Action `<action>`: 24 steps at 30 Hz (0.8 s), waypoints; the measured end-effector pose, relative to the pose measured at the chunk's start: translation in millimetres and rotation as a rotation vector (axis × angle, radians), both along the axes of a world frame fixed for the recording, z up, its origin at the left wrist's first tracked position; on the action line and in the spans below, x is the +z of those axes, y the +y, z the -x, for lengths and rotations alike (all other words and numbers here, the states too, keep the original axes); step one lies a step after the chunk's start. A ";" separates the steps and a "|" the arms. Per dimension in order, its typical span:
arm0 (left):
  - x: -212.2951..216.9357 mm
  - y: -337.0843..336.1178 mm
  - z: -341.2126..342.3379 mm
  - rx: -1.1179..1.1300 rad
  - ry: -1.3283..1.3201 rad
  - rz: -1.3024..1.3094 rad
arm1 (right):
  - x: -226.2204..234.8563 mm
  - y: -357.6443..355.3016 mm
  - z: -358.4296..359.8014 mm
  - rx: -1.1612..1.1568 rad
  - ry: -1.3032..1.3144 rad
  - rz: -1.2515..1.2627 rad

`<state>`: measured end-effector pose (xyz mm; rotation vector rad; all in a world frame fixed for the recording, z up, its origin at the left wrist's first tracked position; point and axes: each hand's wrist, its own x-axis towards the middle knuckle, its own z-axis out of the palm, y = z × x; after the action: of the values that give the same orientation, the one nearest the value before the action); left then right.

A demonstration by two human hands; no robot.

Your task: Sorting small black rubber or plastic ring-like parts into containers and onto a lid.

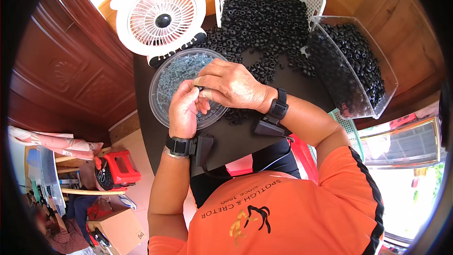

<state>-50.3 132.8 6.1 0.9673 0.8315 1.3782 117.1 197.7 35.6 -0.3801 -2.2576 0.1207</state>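
My left hand [183,111] and my right hand [232,85] meet over a round clear tub [155,106] of small bluish translucent pieces. Between their fingertips is a small black plastic part [200,88], mostly covered by the fingers. The thumb and forefinger of my left hand pinch it from below, while the right fingers close on it from above. Whether a bluish piece is also in the fingers cannot be seen. Many loose black ring-shaped parts [264,68] lie heaped on the dark table [226,148] beyond my right hand.
A white fan [163,21] stands behind the tub. At the back, a white perforated basket [317,0] spills black rings onto the table. A clear bin [351,92] of black parts sits at the right. Lower left are a cardboard box [120,231] and another person [66,233].
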 end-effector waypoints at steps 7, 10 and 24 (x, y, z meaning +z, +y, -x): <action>-2.6 -0.2 3.1 -0.066 0.010 -0.014 | 10.0 5.7 -6.0 0.085 0.056 0.051; 0.3 -1.1 3.1 -0.039 0.011 -0.025 | 14.6 29.8 -26.7 -0.283 -0.025 -0.120; 12.8 -11.1 -6.4 -0.015 0.192 -0.162 | -18.6 83.9 -69.7 -0.794 -0.465 0.328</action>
<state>-43.9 121.8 18.9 1.2437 0.8620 1.3705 186.8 281.6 17.1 -1.5764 -2.3436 -0.0200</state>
